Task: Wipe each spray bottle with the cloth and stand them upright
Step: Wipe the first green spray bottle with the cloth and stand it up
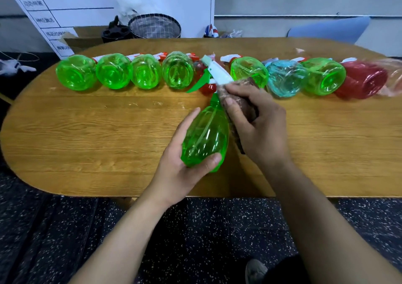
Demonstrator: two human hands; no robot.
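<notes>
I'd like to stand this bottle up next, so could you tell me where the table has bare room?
Bare wood lies between the row of lying bottles and the table near edge, left of the left hand; likewise right of the right hand. The back is crowded.

Both forearms are seen bare from wrist to elbow, with no sleeve on either. No ring, watch or band is worn on the left hand [174, 170] or the right hand [258, 129]. A grey shoe [255, 270] is seen at the bottom edge, beside dark clothing [287, 270].
</notes>
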